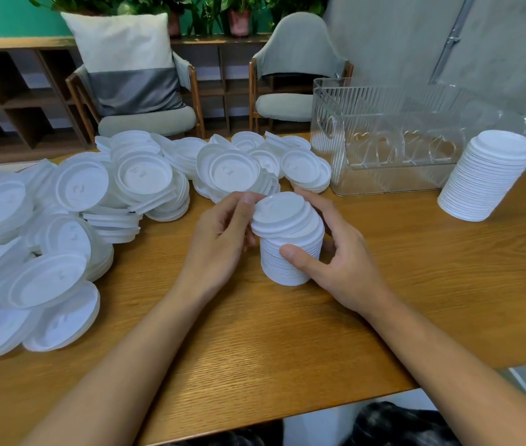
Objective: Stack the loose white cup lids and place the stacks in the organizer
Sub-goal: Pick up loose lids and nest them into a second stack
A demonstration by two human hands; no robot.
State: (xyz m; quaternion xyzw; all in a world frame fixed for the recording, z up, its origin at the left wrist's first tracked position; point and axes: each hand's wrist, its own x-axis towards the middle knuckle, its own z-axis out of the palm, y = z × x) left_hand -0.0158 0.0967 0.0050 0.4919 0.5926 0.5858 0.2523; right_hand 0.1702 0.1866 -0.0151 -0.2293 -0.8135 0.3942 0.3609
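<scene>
Worked at a wooden table (287, 349). Faced loose lids (78, 220) heaped left, a clear organizer (384, 140) far right (finished stack (487, 178) beside it). Gripped the centre stack (290, 255) with right hand (342, 259); pinched its tilted top lid (282, 210) with left hand (220, 239).

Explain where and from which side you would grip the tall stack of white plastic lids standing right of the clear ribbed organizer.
Grip the tall stack of white plastic lids low on its side wall, near the base, clasping it from left and right. It is many separate nested lids standing upright, so a grip at the top would likely lift only a few and leave the rest behind.
</scene>
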